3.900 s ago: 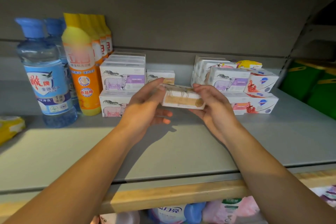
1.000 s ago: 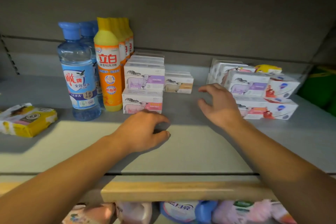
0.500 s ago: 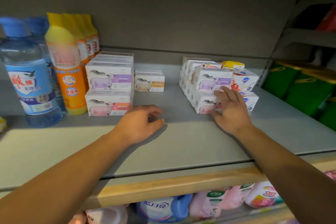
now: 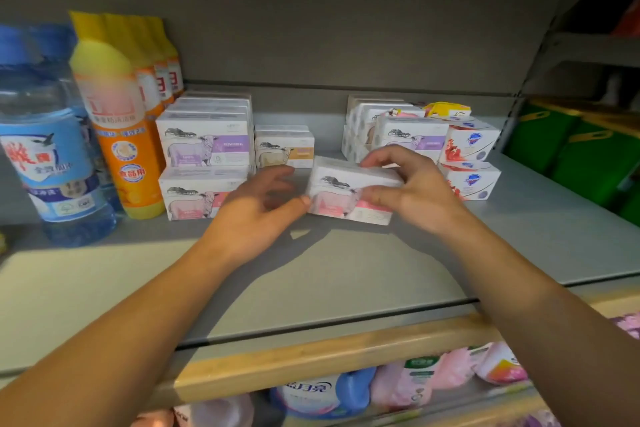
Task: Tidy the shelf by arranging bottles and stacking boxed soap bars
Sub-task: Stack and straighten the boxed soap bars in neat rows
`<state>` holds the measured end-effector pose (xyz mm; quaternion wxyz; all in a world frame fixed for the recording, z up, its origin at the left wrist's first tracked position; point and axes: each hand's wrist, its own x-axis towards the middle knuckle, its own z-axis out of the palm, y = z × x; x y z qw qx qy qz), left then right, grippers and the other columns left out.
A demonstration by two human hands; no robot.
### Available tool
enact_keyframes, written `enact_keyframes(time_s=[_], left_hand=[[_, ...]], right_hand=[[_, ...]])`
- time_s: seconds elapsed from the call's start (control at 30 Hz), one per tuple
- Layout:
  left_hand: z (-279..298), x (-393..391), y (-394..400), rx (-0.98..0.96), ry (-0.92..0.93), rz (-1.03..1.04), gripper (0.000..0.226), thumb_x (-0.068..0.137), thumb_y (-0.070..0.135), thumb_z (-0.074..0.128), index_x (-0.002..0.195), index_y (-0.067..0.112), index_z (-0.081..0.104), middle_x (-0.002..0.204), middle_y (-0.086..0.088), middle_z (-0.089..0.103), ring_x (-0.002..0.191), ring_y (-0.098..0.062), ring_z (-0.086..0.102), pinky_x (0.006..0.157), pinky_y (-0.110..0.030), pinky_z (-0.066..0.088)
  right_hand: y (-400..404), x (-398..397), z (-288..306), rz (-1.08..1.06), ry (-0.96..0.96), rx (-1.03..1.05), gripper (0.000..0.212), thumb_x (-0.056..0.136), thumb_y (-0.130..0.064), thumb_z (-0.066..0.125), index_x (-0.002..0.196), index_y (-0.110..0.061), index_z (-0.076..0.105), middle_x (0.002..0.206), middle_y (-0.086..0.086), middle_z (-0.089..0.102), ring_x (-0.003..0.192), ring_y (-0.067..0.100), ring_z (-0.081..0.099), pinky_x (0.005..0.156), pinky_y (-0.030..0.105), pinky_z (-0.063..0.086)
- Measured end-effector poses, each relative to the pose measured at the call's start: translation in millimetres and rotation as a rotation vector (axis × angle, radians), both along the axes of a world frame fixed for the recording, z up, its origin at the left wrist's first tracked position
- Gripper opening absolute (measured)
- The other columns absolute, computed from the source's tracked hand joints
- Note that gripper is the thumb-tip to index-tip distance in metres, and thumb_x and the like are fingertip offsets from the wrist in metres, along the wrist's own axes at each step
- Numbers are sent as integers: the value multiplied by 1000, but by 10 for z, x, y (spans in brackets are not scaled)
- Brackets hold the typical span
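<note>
Two hands hold a pink soap box over the shelf.

The right hand [image 4: 417, 192] grips the pink soap box [image 4: 349, 192] with fingers on top and thumb on the front. The left hand [image 4: 258, 215] is loosely open, its thumb touching the box's left end. The box is just above the shelf [image 4: 346, 270], between the soap stack [image 4: 204, 163] beside the orange bottle [image 4: 119, 135] and the right-side boxes [image 4: 412, 137]. A blue bottle [image 4: 48, 152] stands far left.

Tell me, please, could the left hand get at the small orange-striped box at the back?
Probably yes. The left hand is open, just in front of the orange-striped box, and nothing stands between them; only its thumb touches the pink box.
</note>
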<state>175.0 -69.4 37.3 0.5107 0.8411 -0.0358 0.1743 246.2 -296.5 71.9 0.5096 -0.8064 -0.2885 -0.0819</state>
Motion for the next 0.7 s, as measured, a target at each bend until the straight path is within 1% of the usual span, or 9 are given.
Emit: enact_keyframes(time_s=[0.1, 0.17, 0.3, 0.43, 0.5, 0.57, 0.6, 0.63, 0.7], left_hand=[[48, -41, -13, -159, -78, -48, 38, 84, 19, 73, 121, 18, 62, 110, 7, 73, 101, -9, 68, 89, -28, 55], [71, -56, 5, -248, -123, -19, 29, 85, 5, 71, 111, 17, 66, 101, 5, 76, 96, -12, 71, 82, -24, 56], [88, -66, 48, -322, -133, 22, 24, 86, 6, 70, 102, 23, 69, 97, 4, 77, 91, -14, 72, 80, -24, 58], [89, -52, 7, -399, -81, 49, 21, 87, 9, 69, 106, 18, 69, 97, 2, 77, 91, -16, 73, 78, -27, 59], [99, -50, -10, -491, -30, 33, 31, 85, 10, 71, 115, 14, 65, 101, 0, 76, 94, -20, 72, 80, -34, 60], [94, -42, 6, -614, 26, -28, 67, 72, 15, 81, 133, 16, 54, 113, 1, 72, 103, -20, 70, 91, -42, 56], [93, -42, 32, -640, 42, -64, 88, 62, 18, 87, 141, 19, 47, 122, 3, 68, 109, -19, 67, 96, -43, 53], [94, -49, 60, -617, 45, -103, 101, 57, 17, 91, 145, 22, 42, 130, 5, 63, 116, -18, 64, 99, -42, 51], [110, -70, 96, -496, 34, -200, 98, 59, 14, 87, 145, 27, 42, 136, 6, 59, 119, -15, 61, 98, -36, 52]], right_hand=[[335, -28, 22, 131, 75, 115, 33, 63, -16, 81, 89, -34, 70, 90, -13, 67, 79, 4, 64, 69, 17, 50], [494, -16, -89, 172, 166, 246, 32, 65, -16, 79, 90, -34, 72, 90, -12, 70, 81, 7, 68, 70, 21, 53], [586, 47, -319, 189, 301, 387, 38, 69, -26, 72, 105, -39, 70, 110, -3, 70, 103, 20, 67, 88, 39, 53], [561, 81, -381, 215, 413, 463, 35, 73, -20, 65, 105, -35, 72, 105, 2, 73, 97, 20, 70, 84, 40, 54], [556, 68, -381, 226, 428, 517, 30, 77, -17, 64, 103, -30, 75, 106, 4, 74, 96, 20, 71, 81, 36, 56], [547, 61, -361, 235, 458, 575, 28, 82, -15, 62, 103, -26, 76, 105, 6, 74, 93, 19, 71, 70, 30, 56], [543, 51, -337, 231, 473, 598, 27, 85, -12, 60, 103, -25, 76, 106, 6, 74, 92, 19, 71, 68, 28, 56], [540, 62, -334, 231, 483, 617, 28, 89, -10, 58, 104, -25, 76, 107, 5, 74, 92, 19, 71, 68, 29, 57], [521, 84, -328, 250, 551, 633, 29, 93, -9, 54, 102, -24, 76, 107, 5, 74, 92, 20, 70, 74, 34, 56]])
